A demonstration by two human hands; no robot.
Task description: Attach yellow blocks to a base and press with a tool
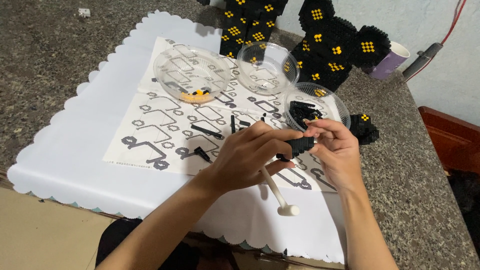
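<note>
My left hand (247,157) and my right hand (335,147) meet over a white scalloped mat (75,150), both pinching a small black brick assembly (300,146). A small white mallet (280,197) is also tucked in the left hand's lower fingers, its head hanging down toward me. The right hand's fingertips press on the assembly's right end. Under the hands lies a printed instruction sheet (155,130) with loose black brick strips (206,131) on it.
Three clear plastic bowls stand at the back: one with yellow and black bits (192,75), one nearly bare (267,65), one with black bricks (315,107). Large black-and-yellow brick models (335,45) stand behind. A purple cup (392,60) and a small black model piece (365,127) sit at right.
</note>
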